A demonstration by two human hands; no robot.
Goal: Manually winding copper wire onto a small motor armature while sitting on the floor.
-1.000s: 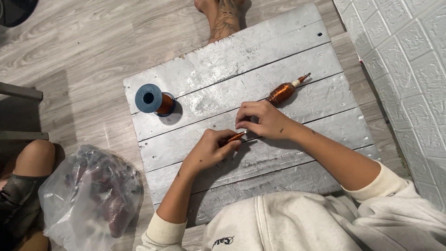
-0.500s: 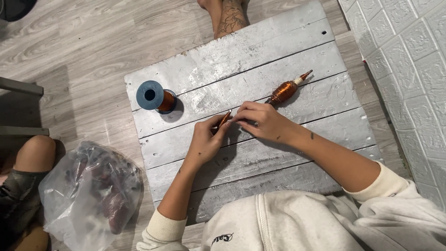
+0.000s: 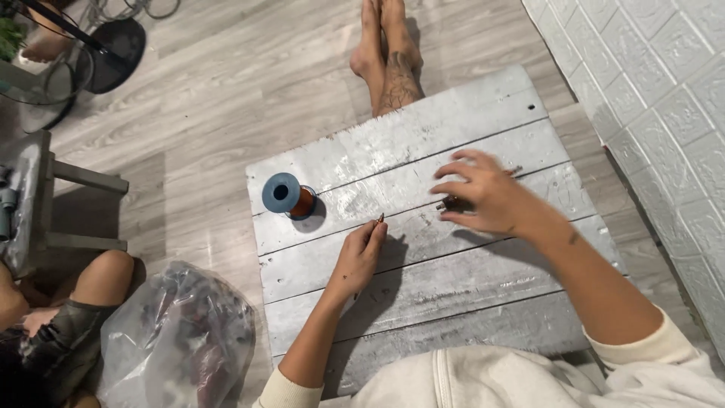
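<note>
1. One small copper-wound piece is covered by the right hand on the upper middle of the board; only its dark end is seen under the spread, loosely arched fingers.
2. One thin pointed tool is pinched between the fingertips of the left hand, its tip raised just above the board.
3. The two hands are held apart, the left one nearer the body.
4. One grey plank board, made of five slats, is laid on the floor.
5. One blue-capped spool of copper wire is stood upright at the board's left edge.
6. One clear plastic bag is seen on the floor, left of the board.
7. Two bare feet of another person are seen beyond the far edge.
</note>
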